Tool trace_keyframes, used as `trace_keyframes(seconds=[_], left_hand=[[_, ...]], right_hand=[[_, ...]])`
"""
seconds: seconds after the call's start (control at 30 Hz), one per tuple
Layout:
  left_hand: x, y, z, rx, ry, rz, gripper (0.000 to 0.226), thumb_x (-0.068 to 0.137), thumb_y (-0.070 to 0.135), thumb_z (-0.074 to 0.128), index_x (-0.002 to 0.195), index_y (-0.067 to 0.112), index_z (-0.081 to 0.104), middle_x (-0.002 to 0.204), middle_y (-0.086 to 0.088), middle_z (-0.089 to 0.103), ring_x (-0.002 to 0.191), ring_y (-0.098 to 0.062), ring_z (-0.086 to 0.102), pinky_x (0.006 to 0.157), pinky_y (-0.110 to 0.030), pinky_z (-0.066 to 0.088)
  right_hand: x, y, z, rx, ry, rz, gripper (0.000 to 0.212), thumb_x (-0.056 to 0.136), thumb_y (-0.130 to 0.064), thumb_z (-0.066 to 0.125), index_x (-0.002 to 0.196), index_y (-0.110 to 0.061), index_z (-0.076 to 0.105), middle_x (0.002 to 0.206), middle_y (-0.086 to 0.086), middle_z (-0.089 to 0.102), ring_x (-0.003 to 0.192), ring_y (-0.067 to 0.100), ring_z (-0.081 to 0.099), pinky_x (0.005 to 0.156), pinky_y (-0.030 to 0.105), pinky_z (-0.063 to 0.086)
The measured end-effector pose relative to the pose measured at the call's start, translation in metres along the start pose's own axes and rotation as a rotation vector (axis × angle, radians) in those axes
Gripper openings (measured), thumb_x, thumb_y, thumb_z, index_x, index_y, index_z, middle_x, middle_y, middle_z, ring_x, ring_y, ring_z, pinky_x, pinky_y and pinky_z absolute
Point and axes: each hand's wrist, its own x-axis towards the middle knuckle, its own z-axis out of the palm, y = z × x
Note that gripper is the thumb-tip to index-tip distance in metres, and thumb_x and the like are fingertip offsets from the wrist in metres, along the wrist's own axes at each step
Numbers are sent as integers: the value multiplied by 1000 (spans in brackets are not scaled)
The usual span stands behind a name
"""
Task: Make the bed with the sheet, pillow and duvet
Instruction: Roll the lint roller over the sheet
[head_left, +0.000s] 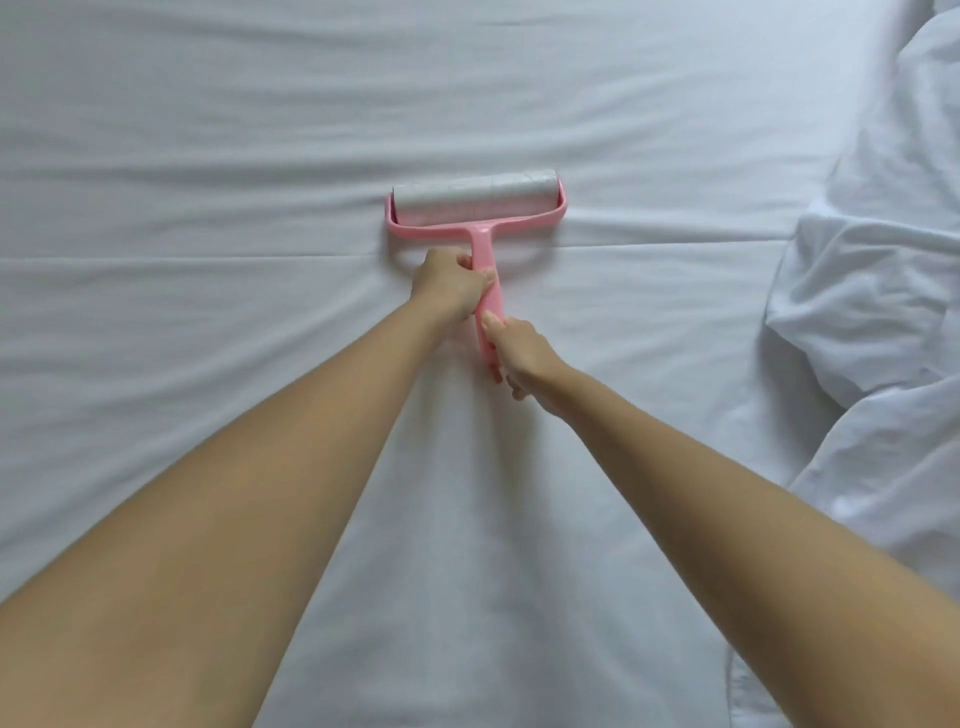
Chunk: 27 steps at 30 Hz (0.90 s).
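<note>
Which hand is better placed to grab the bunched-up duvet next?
Probably the right hand: it grips the low end of the lint roller, nearest the bunched duvet. The left hand, gripping higher, could hold it alone.

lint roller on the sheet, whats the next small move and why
Probably draw the lint roller straight back toward the body: the left hand and right hand both grip its handle, arms stretched out, and its drum rests on the sheet.

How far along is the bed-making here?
Done: the sheet lies spread, with faint creases. In hand: the left hand and right hand grip the pink lint roller, its roll on the sheet. Left: the bunched bedding at right, probably the duvet, is unspread; no distinct pillow shows.
</note>
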Motion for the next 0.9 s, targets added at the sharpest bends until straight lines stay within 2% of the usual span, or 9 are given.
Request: trace_keyframes(seconds=[0.1,0.2,0.3,0.43,0.6,0.7,0.83,0.9], left_hand=[[-1,-6,4,-22,0,-37,15,92,18,56,101,9,64,99,-12,66,84,-25,60,60,-25,43],[-12,-22,13,-44,21,-51,19,91,19,58,101,5,64,106,-17,68,98,-31,64,77,-33,49],[-32,-38,23,-81,21,-67,12,90,19,58,93,8,63,101,-18,67,97,-33,64,86,-41,50],[-66,-55,36,-109,16,-80,8,90,18,58,85,13,57,85,-6,60,81,-23,56,83,-38,50],[-118,-80,46,-109,-73,-119,7,91,18,58,88,12,56,85,-4,58,81,-22,54,74,-32,45],[-152,-96,54,-107,-115,-146,8,91,18,57,88,11,57,84,-4,57,81,-22,54,76,-32,46],[-194,-114,63,-105,-149,-188,7,92,18,56,90,12,57,87,-5,58,82,-21,54,72,-27,42],[-210,-122,67,-102,-155,-198,7,92,19,56,90,13,56,87,-4,58,83,-21,54,73,-27,42]], right_hand=[[2,8,7,-39,25,-13,41,100,-38,22,66,-20,36,67,4,46,54,20,39,53,28,33],[-10,21,15,-62,32,-11,39,100,-39,23,66,-24,33,73,5,46,57,18,36,61,30,33],[-29,36,19,-67,-1,-13,38,100,-38,23,66,-25,34,76,5,47,55,15,35,57,29,30],[-63,56,24,-62,-41,10,39,101,-38,24,67,-22,37,68,3,49,54,15,37,56,30,30],[-118,84,40,-79,-76,61,42,101,-39,25,68,-19,40,65,4,53,50,14,41,55,29,31],[-151,102,48,-83,-95,100,43,101,-39,25,67,-18,40,64,3,55,39,5,44,55,26,31],[-191,119,59,-107,-140,128,43,101,-37,25,68,-16,41,61,3,54,43,6,40,55,24,31],[-206,124,63,-99,-163,137,43,101,-35,25,66,-16,40,59,2,54,36,3,41,53,24,30]])
